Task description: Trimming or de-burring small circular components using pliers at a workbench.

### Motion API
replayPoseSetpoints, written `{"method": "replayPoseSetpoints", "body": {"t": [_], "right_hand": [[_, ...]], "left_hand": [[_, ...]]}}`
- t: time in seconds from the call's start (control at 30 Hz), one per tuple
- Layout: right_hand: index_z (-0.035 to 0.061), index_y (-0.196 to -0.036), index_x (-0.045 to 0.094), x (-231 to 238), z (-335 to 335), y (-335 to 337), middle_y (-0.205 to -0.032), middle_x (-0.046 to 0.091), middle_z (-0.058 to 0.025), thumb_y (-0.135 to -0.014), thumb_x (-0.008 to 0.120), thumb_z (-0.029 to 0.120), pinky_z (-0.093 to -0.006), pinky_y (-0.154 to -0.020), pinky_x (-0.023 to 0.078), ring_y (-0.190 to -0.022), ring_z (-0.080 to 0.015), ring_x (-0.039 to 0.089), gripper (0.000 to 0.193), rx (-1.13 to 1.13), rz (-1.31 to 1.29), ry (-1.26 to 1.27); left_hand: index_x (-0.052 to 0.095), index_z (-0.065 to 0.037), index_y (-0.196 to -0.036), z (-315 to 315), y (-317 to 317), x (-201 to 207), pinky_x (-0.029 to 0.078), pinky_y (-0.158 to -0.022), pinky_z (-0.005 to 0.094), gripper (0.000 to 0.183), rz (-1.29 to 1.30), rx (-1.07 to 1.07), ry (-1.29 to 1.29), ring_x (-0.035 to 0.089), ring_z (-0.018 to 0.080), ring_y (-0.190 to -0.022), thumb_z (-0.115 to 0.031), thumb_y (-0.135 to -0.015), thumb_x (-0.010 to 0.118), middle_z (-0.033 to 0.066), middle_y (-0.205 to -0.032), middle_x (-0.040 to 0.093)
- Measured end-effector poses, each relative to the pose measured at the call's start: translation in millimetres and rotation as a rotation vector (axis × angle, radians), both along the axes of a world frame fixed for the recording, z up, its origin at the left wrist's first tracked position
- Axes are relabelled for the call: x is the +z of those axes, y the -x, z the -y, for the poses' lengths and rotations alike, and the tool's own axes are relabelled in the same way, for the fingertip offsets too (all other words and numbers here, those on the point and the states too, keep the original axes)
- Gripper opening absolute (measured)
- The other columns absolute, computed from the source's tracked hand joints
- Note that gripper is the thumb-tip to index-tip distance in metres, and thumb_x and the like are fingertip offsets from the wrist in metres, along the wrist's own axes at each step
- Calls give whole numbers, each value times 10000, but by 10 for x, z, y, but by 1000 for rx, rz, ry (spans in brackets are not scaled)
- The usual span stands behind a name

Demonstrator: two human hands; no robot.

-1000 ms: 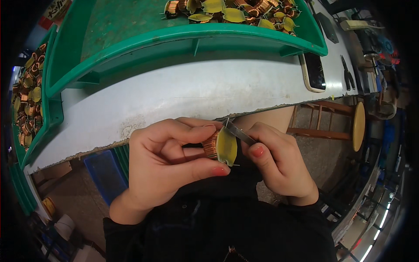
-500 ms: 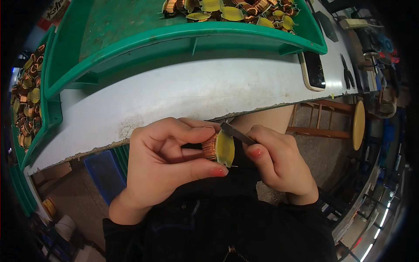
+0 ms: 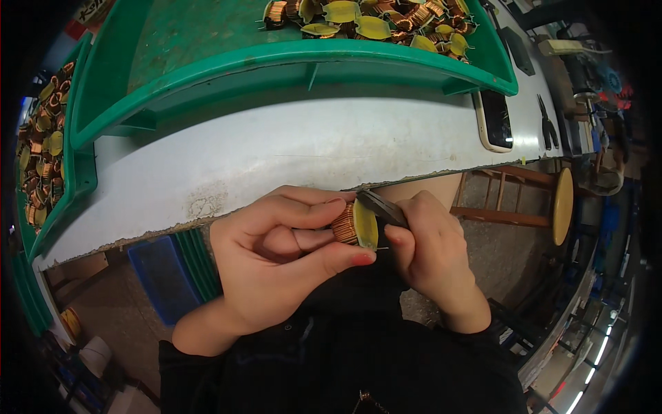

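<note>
Head view: a white table [image 3: 276, 145], a green tray [image 3: 296, 54] on it with a heap of copper coils [image 3: 414, 15]. At the table's near edge, the left hand [image 3: 258, 262] pinches a single coil [image 3: 346, 228] between thumb and fingers, and the right hand [image 3: 441, 252] is wrapped around a dark metal tool [image 3: 385, 208]. The tool's tip lies at the upper end of the coil's yellow plate [image 3: 366, 224]; whether they touch, I can't tell from here.

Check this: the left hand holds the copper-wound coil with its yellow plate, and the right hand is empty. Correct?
Not quite: the right hand is not empty. The head view shows it gripping a dark metal tool. The left hand does hold the copper-wound coil with its yellow plate, as you said.
</note>
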State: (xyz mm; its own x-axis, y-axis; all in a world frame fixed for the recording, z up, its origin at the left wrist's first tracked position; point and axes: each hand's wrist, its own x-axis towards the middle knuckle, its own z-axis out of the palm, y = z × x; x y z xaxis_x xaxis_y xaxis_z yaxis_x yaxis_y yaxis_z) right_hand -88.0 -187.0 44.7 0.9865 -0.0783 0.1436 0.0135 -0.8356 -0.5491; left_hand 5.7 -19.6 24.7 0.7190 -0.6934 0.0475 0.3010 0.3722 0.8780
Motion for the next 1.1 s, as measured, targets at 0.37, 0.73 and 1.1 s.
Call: {"method": "replayPoseSetpoints", "body": {"t": [0.37,0.73,1.1], "right_hand": [[-1,-906,541,117,-15,79,-752,517,-97,-848,555,115,-294,-591,411,-612,-234,466,131,-219,-26,-264],[-11,-942,542,31,108,44,-817,530,-116,-860,520,124,-296,-659,408,-695,-236,472,159,-62,-33,-280],[-12,-914,543,48,70,-28,-848,547,-124,-820,570,117,-317,-669,417,-705,-257,471,161,41,39,-205]], "left_hand": [[534,65,-1042,102,-54,-70,548,-809,323,328,-300,8,147,635,270,-894,117,-744,662,226,-1069,581],[511,68,-1165,18,-91,-16,548,-769,313,349,-713,-238,294,645,283,-850,-90,-870,607,228,-1015,605],[528,74,-1156,24,-79,-36,551,-744,312,342,-739,-338,229,643,269,-833,-109,-877,604,221,-991,613]]}}
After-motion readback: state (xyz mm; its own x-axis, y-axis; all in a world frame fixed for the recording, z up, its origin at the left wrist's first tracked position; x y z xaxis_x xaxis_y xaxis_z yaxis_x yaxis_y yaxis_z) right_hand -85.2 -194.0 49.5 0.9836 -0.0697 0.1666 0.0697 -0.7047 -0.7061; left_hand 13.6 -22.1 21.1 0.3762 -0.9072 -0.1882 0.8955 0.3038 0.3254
